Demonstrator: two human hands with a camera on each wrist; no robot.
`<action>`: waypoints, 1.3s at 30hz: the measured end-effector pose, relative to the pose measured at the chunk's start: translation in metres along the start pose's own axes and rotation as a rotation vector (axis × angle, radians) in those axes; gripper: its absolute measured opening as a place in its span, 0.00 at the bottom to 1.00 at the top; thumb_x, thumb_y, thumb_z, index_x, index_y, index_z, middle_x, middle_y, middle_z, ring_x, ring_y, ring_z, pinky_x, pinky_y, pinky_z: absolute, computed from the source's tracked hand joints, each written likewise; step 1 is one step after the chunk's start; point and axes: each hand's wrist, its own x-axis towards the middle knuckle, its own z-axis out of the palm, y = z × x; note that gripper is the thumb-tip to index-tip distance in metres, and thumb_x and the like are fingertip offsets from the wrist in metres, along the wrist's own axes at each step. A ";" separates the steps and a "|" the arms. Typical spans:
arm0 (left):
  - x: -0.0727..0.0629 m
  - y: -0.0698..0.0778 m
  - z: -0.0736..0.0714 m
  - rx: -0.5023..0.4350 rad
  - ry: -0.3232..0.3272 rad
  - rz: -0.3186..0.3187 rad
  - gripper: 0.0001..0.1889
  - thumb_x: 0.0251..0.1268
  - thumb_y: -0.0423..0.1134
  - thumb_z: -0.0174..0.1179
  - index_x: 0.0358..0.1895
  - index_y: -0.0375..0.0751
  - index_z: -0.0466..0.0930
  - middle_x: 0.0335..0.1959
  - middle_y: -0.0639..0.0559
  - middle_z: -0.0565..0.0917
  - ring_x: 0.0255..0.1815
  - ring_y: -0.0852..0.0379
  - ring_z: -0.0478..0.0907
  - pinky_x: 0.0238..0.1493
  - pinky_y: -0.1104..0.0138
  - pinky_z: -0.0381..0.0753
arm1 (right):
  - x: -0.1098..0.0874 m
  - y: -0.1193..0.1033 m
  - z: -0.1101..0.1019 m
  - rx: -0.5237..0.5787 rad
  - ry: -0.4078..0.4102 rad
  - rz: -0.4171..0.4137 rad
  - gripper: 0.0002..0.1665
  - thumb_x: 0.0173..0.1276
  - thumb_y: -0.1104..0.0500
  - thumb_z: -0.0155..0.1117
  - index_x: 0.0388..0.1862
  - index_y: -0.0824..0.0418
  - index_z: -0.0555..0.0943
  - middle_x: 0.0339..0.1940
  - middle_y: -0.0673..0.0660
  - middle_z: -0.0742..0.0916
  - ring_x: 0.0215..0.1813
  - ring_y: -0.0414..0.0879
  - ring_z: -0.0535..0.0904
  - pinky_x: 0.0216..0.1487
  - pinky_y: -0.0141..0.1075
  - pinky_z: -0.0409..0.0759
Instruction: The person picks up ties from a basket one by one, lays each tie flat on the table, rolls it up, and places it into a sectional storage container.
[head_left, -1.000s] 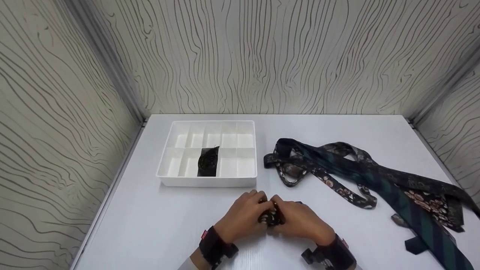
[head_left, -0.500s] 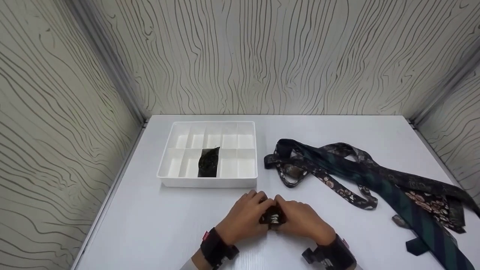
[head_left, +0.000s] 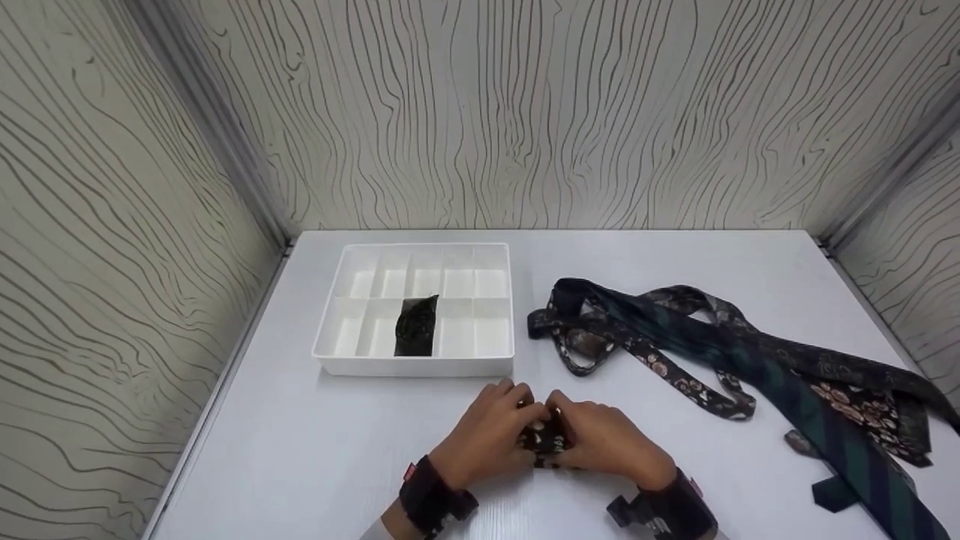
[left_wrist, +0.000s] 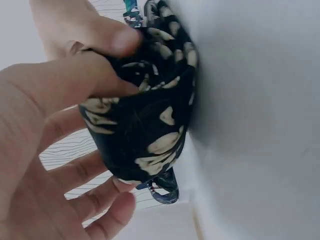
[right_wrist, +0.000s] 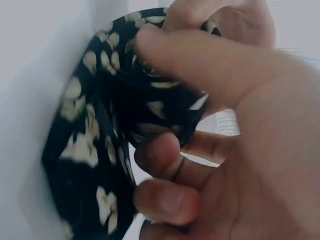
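Observation:
A black necktie (head_left: 547,437) with cream flowers is rolled into a thick coil between both hands, low over the white table. My left hand (head_left: 486,429) holds the coil from the left, its thumb pressed into the open end of the roll, as the left wrist view shows. From the right, my right hand (head_left: 611,441) grips it with thumb and curled fingers. A flat stretch of the necktie (right_wrist: 82,145) runs out of the coil along the tabletop in the right wrist view. Part of the roll is hidden behind the fingers.
Behind the hands stands a white divided tray (head_left: 416,366); a dark rolled piece of cloth (head_left: 415,328) sits in one front compartment. Several loose neckties (head_left: 739,349), one striped green and navy, lie tangled on the right. Wood-patterned panels (head_left: 480,112) enclose the table.
The coil has turned between the fingers, so different flowers face up, and a bit of it now shows below the hands. The hands stay in nearly the same spot.

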 end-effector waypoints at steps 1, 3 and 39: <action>0.000 0.000 0.000 -0.014 0.004 0.002 0.27 0.48 0.52 0.82 0.54 0.56 0.85 0.47 0.59 0.81 0.48 0.60 0.74 0.53 0.67 0.76 | 0.000 0.000 0.000 -0.003 -0.005 0.002 0.41 0.53 0.48 0.85 0.61 0.56 0.74 0.41 0.57 0.89 0.39 0.54 0.87 0.37 0.49 0.84; 0.000 0.001 0.001 -0.039 0.013 0.007 0.27 0.49 0.51 0.82 0.54 0.56 0.85 0.47 0.59 0.82 0.48 0.60 0.75 0.53 0.67 0.76 | -0.001 -0.001 0.000 -0.015 -0.009 -0.003 0.43 0.53 0.48 0.85 0.63 0.58 0.73 0.42 0.59 0.89 0.40 0.57 0.87 0.39 0.52 0.85; 0.002 0.002 0.006 -0.009 0.067 0.066 0.27 0.47 0.53 0.84 0.52 0.55 0.84 0.44 0.58 0.78 0.44 0.61 0.72 0.49 0.70 0.76 | -0.002 -0.002 0.000 -0.045 0.011 -0.046 0.42 0.55 0.43 0.83 0.62 0.55 0.73 0.39 0.53 0.88 0.39 0.50 0.87 0.36 0.44 0.83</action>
